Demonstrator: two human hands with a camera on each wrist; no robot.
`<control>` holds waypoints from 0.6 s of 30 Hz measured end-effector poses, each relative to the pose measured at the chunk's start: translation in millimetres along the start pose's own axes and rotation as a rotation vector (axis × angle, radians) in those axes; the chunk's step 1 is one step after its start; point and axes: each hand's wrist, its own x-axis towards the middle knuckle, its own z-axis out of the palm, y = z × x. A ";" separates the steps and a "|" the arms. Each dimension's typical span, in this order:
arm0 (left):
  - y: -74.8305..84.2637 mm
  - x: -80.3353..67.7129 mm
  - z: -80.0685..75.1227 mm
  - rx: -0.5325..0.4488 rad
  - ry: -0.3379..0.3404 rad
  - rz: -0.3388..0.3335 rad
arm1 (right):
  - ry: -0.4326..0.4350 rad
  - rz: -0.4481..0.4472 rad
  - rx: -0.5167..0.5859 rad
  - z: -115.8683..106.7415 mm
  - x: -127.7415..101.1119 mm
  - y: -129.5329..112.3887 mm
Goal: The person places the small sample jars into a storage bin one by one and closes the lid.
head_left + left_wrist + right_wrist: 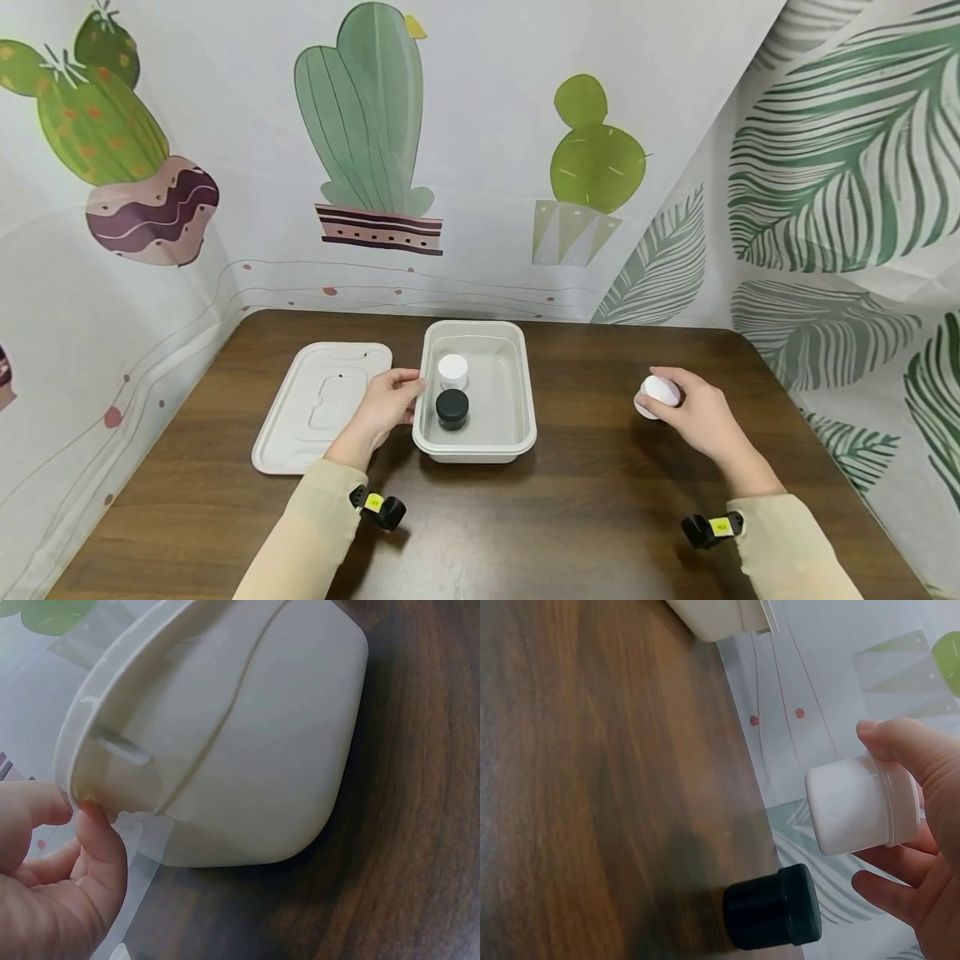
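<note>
My left hand point(384, 406) pinches the left rim of an off-white rectangular plastic container point(501, 408), thumb and fingertip on its edge in the left wrist view. Inside the container, along its left side, a small white jar point(453, 372) stands behind a black jar point(452, 408). Out to the right, my right hand point(705, 417) holds another white jar point(851, 806) with thumb and fingers around its lid, raised over the table. Below it, a second black jar point(769, 909) stands on the tabletop in the right wrist view; the hand hides it in the head view.
An off-white lid point(326, 408) lies flat on the brown wooden table point(592, 475), left of the container. A printed cloth point(487, 167) with cacti and leaves hangs behind the table's back edge. Each wrist wears a small black camera point(388, 511).
</note>
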 end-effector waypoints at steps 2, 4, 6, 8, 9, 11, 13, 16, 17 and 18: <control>0.0 -0.3 -0.2 0.000 0.003 -0.002 | -0.007 0.000 0.001 1.2 1.7 -1.6; -0.3 -0.1 -0.5 -0.002 0.003 -0.001 | -0.008 -0.006 0.002 3.0 3.2 -2.9; -0.9 0.3 -0.6 -0.004 0.003 0.000 | -0.004 -0.013 0.002 4.7 4.6 -3.7; -1.1 0.5 -0.9 -0.003 0.001 0.001 | -0.005 -0.017 0.007 5.9 6.0 -4.9; -1.1 0.5 -0.8 -0.002 0.001 -0.001 | -0.006 -0.020 0.011 6.3 6.7 -5.5; -0.6 -0.2 -0.7 0.001 0.001 -0.001 | -0.014 -0.019 0.016 6.8 8.0 -6.9; 0.4 -0.8 -0.6 0.003 0.001 -0.004 | -0.026 -0.016 0.021 7.0 9.1 -8.5; 1.4 -1.3 -0.3 0.000 0.000 -0.006 | -0.048 -0.010 0.032 7.0 10.7 -11.0; 1.4 -1.3 -0.5 0.003 -0.004 -0.002 | -0.053 -0.010 0.035 7.1 11.3 -11.8; 1.6 -1.0 -0.4 0.001 -0.003 -0.005 | -0.059 -0.010 0.038 7.3 12.1 -12.3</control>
